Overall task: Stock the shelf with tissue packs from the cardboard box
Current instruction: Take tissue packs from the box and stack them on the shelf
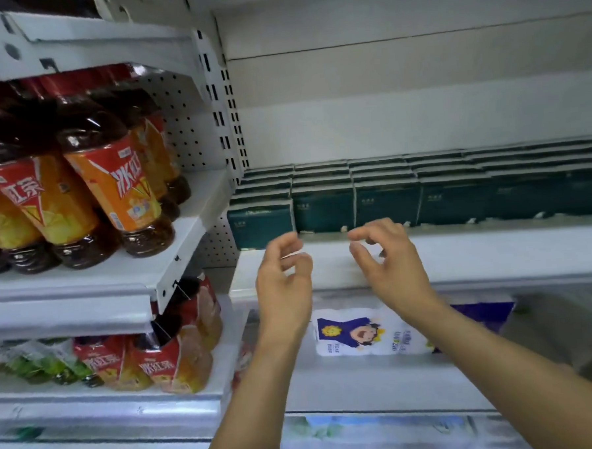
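Dark green tissue packs point(386, 202) stand in several rows across a white shelf point(494, 248), filling it from the left post to the right edge of view. My left hand point(283, 280) and my right hand point(389, 260) hover side by side just in front of the shelf's front lip, below the front row. Both hands hold nothing, fingers loosely curled and apart. The cardboard box is out of view.
To the left, two white shelves carry orange-labelled iced tea bottles point(114, 185), with smaller bottles point(164, 361) below. Under the tissue shelf lies a white pack with a blue cartoon label point(362, 334). A slotted upright post point(227, 118) divides the bays. The wall above the tissue packs is bare.
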